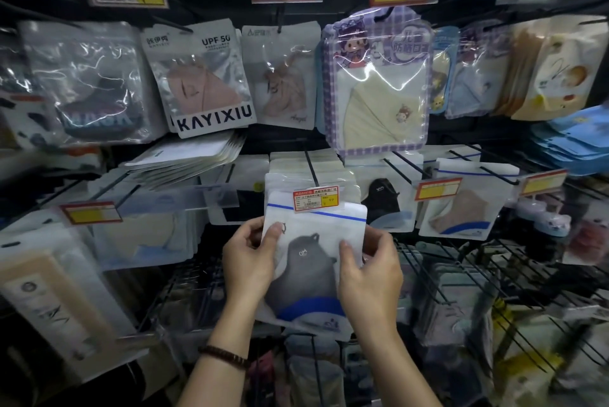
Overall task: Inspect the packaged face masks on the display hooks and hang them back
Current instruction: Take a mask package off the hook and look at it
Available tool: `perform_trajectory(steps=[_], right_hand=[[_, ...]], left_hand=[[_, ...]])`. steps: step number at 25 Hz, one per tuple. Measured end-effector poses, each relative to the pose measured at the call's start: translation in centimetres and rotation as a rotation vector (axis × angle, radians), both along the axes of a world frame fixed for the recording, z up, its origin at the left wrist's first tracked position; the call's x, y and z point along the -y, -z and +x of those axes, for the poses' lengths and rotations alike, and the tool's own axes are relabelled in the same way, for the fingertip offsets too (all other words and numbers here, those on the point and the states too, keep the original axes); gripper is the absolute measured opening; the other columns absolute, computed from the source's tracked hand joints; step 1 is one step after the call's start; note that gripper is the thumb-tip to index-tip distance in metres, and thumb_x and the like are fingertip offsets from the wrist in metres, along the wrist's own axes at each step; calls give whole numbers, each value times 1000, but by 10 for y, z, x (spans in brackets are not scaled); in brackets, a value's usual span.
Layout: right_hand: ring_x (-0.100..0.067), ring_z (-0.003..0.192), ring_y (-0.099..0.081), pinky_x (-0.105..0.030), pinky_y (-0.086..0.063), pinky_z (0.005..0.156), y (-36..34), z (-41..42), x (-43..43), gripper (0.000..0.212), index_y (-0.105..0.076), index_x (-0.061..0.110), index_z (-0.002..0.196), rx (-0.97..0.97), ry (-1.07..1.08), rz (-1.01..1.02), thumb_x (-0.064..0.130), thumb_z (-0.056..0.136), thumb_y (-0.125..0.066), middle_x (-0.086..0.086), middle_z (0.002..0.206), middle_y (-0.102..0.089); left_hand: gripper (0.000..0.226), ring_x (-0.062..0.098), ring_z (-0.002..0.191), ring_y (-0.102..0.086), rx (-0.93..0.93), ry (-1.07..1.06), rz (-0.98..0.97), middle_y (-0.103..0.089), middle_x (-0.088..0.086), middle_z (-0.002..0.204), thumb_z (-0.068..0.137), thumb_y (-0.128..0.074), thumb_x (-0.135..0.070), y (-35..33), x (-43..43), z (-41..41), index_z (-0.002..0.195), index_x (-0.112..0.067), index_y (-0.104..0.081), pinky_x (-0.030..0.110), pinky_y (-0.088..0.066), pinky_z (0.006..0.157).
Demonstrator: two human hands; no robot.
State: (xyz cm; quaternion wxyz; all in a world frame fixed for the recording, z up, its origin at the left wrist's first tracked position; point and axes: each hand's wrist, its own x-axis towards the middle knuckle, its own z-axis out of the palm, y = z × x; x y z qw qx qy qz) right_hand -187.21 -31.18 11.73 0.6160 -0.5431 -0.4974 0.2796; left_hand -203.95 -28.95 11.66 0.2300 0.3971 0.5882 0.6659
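Note:
A clear zip pouch with a dark grey face mask [311, 261] and a blue strip along its top is held in front of the lower display row. My left hand [252, 261] grips its left edge, thumb on the front. My right hand [369, 270] grips its right edge, thumb across the front. The pouch top sits just under the black display hook [311, 166], whose price tag [315, 199] overlaps the pouch. A stack of similar pouches [306, 172] hangs on that hook behind it.
More mask packs hang all around: a KAYIXIU pack [204, 77] upper left, a purple cartoon pack [377, 77] upper right, a black mask pouch [384, 199] and a tan one [468, 205] to the right. Black wire hooks [461, 278] stick out at lower right.

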Motion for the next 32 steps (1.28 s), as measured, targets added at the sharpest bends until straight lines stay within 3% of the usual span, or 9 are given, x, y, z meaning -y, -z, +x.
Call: perform_trajectory(steps=[3,8,13,16,18,21,24,27,32], right_hand=[[1,94,-71,-7,-52,73,3,-1,2,23,-65,26,113,-190,4,79,14,97,-76,9,106,-75],[-14,94,-77,-33,-64,77,19,-2,-5,26,-67,25,109,-298,-62,54,9,94,-80,1,101,-79],[-18,96,-80,-29,-65,77,33,-1,0,38,-67,19,121,-413,-197,-17,-5,94,-74,-4,103,-80],[-18,94,-79,-25,-63,72,33,6,2,37,-71,22,121,-433,-212,-13,-3,94,-75,-6,104,-80],[-19,89,-78,-30,-63,73,31,15,0,26,-76,25,113,-447,-201,5,4,97,-75,-6,98,-81],[-19,92,-80,-39,-63,82,28,33,-1,27,-79,28,116,-454,-156,39,8,99,-74,-4,99,-83],[-11,81,-75,-29,-63,75,25,55,-2,34,-77,30,124,-470,-95,78,8,98,-75,4,89,-81],[-1,73,-68,-17,-57,68,20,82,-8,34,-78,29,121,-490,-46,95,6,97,-76,11,79,-76],[-6,78,-73,-21,-59,69,21,131,-19,28,-80,37,109,-459,21,105,14,93,-82,4,91,-81]], left_hand=[[9,5,80,-78,140,95,32,-83,-5,88,97,-76,-13,0,9,0,106,-15,-74,19,-58,71],[14,15,78,-78,71,32,69,-83,-2,84,94,-80,-13,2,28,-4,104,-20,-72,33,-59,72],[21,6,79,-78,-19,-74,107,-82,-9,83,90,-83,-9,20,51,-2,99,-24,-72,17,-56,69],[20,11,85,-80,111,-28,118,-83,-3,86,93,-79,-5,31,55,3,102,-22,-73,26,-58,78],[19,16,89,-80,206,39,115,-84,3,91,95,-76,-5,34,53,12,106,-20,-74,32,-57,83],[21,13,93,-79,288,88,129,-84,2,97,97,-73,-3,33,47,35,112,-18,-77,23,-60,82],[20,6,93,-79,303,78,139,-84,-2,97,98,-73,-7,31,40,66,114,-17,-79,11,-56,77],[17,2,85,-78,308,60,135,-84,-6,89,98,-74,-10,28,30,96,101,-25,-81,11,-55,73],[17,5,80,-77,209,83,112,-82,-8,84,99,-73,-19,25,13,141,88,-29,-80,19,-57,73]])
